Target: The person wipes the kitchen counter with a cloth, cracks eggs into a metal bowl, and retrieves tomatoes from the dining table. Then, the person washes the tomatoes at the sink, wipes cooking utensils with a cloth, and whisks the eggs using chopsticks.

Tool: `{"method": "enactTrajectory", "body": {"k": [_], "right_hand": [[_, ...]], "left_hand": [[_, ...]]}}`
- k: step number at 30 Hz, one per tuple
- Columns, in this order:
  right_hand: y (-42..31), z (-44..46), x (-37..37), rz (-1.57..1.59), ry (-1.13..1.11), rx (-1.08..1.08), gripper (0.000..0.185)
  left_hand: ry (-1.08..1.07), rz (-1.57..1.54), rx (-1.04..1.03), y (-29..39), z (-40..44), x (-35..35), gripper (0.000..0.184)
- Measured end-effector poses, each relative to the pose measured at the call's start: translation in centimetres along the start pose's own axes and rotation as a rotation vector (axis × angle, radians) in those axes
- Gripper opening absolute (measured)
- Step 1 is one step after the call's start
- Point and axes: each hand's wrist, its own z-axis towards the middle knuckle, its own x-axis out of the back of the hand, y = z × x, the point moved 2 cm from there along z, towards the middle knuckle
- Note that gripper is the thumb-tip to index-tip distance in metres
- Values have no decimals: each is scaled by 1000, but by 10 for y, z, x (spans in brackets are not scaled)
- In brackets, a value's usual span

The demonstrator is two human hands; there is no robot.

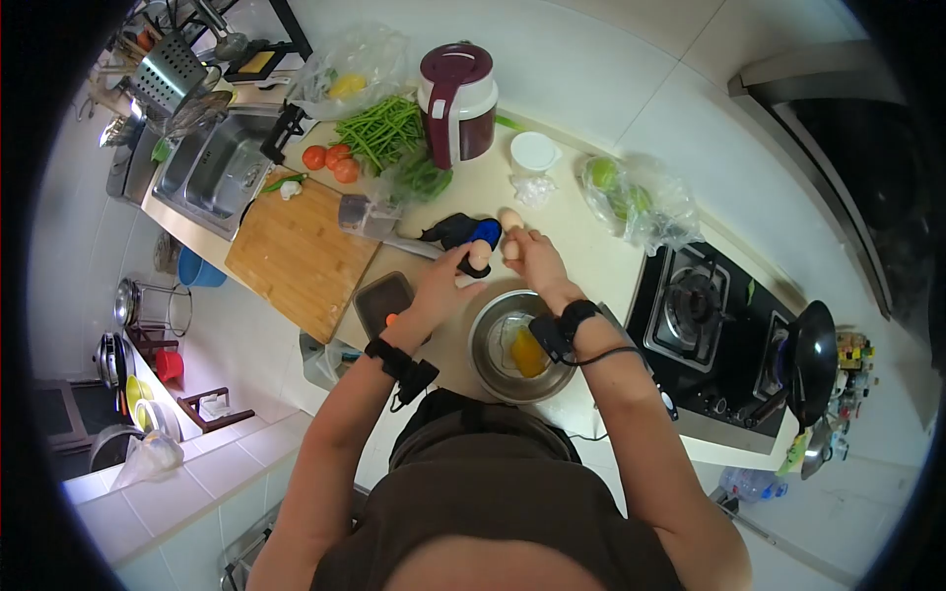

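My left hand (pixel 445 286) holds a brown egg (pixel 480 255) between its fingers, over the counter. Close beside it, my right hand (pixel 537 261) has its fingers on another egg (pixel 511 250). A further egg (pixel 509 219) lies just behind my right fingertips. Below my hands stands a metal bowl (pixel 480 350) with yellow yolk (pixel 527 353) and clear egg white in it. A black and blue item (pixel 485 231) rests on the counter behind my left hand.
At the left lie a wooden cutting board (pixel 301 256) and a sink (pixel 222 163). Tomatoes (pixel 345 170), green beans (pixel 379 131) and a maroon pitcher (pixel 458 108) stand at the back. A gas stove (pixel 690 345) with a black wok (pixel 813 364) is at the right.
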Motion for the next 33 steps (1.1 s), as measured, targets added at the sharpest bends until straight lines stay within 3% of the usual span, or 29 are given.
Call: {"method": "enactTrajectory", "body": {"k": [1,2,4,7,9,11,15,18,20,23,25,26,28,33], "right_hand": [[-4,-3,5,57,28,15,48],[-8,-12,13,56,31,6,48],[-15,-42,42,252,187,25,46],[-37,-115,90,44,273,161,48],[-27,-166,89,-42,265,155,50],[-12,-198,70,-42,31,83,52],[-38,-205,89,-32,259,34,52],[-9,-225,69,-71,130,11,54],[-18,-222,78,-64,165,63,52],[-26,-212,89,216,331,-82,48],[-17,-206,79,734,106,-262,40],[-19,-202,78,734,104,-262,40],[-22,-190,68,1036,-24,-432,36],[-20,-177,51,1163,-109,-481,35]], "left_hand": [[105,256,-199,7,-5,0,62],[97,252,-203,19,-12,5,62],[-276,156,-28,38,-27,7,54],[-403,216,-49,20,-44,-14,46],[-376,141,-56,19,-48,-18,44],[-356,69,-66,24,-50,-21,41],[-370,86,-61,29,-53,-25,41],[-394,67,-32,38,-52,-23,42],[-373,33,-17,39,-53,-26,43],[-314,215,-116,54,-51,-16,46],[-193,145,-375,105,-50,-4,51],[-192,144,-374,114,-50,-9,51],[-396,-177,-459,130,-52,-17,51],[-547,-263,-342,122,-52,-29,47]]}}
